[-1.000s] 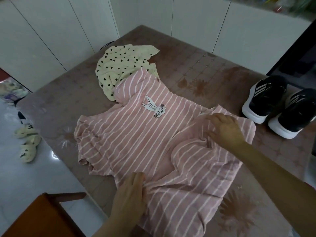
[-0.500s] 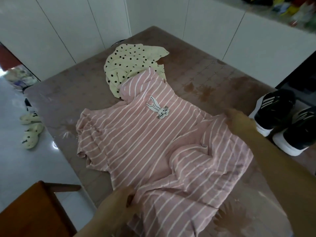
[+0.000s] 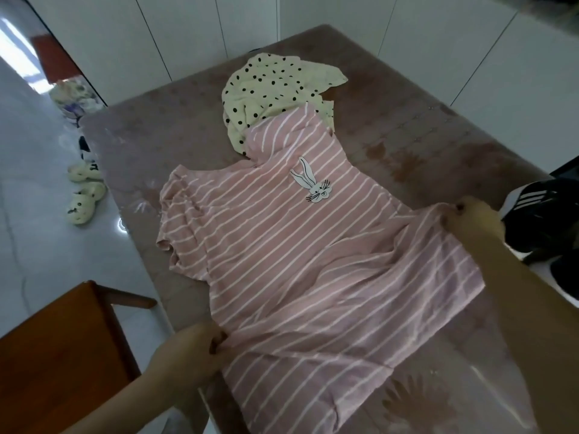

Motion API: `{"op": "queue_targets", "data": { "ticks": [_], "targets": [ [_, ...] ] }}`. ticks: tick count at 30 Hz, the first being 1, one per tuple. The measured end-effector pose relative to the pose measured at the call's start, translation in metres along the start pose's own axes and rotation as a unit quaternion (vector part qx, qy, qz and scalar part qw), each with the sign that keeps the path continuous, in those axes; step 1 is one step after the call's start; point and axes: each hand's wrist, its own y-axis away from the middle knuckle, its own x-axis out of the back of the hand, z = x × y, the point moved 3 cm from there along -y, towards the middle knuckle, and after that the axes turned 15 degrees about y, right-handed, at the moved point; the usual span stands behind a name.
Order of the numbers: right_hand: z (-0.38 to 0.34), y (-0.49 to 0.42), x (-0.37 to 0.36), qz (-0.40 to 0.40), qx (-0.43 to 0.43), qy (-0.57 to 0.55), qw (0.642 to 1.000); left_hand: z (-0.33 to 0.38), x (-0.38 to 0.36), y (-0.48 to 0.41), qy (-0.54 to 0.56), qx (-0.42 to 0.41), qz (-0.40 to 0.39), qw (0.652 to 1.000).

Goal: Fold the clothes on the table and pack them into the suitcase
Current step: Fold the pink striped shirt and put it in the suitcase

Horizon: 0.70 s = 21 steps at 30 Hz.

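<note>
A pink dress with white stripes and a rabbit patch (image 3: 300, 264) lies spread across the table (image 3: 163, 142). My left hand (image 3: 191, 355) pinches its near-left edge at the table's front side. My right hand (image 3: 473, 223) pinches the fabric at the dress's far-right edge, and the cloth is stretched between the two hands. A cream garment with black dots (image 3: 275, 89) lies crumpled behind the dress, partly under its top. No suitcase is in view.
A pair of black sneakers with white stripes (image 3: 545, 220) sits on the table's right edge, right beside my right hand. A wooden chair (image 3: 59, 349) stands at the near left. Cream slippers (image 3: 84, 192) lie on the floor at left. White cabinets stand behind the table.
Both hands went from pressing flat on the dress to pinching its edges. My right hand moved out toward the sneakers, and the bunched fold at the right has been pulled flatter.
</note>
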Motion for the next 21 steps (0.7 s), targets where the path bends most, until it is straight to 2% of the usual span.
{"op": "queue_targets", "data": {
  "ticks": [2, 4, 6, 8, 10, 13, 17, 18, 21],
  "targets": [
    [-0.005, 0.007, -0.009, -0.049, 0.044, -0.04, 0.997, 0.003, 0.001, 0.005, -0.019, -0.003, 0.028, 0.999],
    [-0.005, 0.014, -0.01, -0.071, 0.082, -0.072, 0.991, 0.014, 0.001, 0.014, -0.03, -0.046, 0.057, 0.997],
    [0.0, 0.023, -0.007, -0.001, 0.169, -0.024, 0.985, 0.034, -0.003, 0.024, -0.031, -0.162, 0.07, 0.984],
    [0.01, 0.037, -0.001, 0.106, 0.275, 0.045, 0.955, 0.054, -0.015, 0.03, -0.053, -0.331, 0.048, 0.941],
    [0.025, 0.053, 0.003, 0.111, 0.354, 0.078, 0.925, 0.066, -0.033, 0.034, -0.089, -0.438, 0.01, 0.894],
    [0.052, 0.073, -0.004, 0.058, 0.41, 0.151, 0.898, 0.075, -0.06, 0.037, -0.167, -0.459, 0.007, 0.873],
    [0.074, 0.081, -0.017, -0.067, 0.388, 0.265, 0.88, 0.081, -0.091, 0.046, -0.235, -0.416, 0.088, 0.874],
    [0.075, 0.081, -0.017, -0.066, 0.398, 0.28, 0.871, 0.083, -0.097, 0.049, -0.239, -0.416, 0.12, 0.869],
    [0.064, 0.085, -0.006, 0.035, 0.426, 0.265, 0.864, 0.091, -0.107, 0.051, -0.227, -0.418, 0.163, 0.864]
  ]
}}
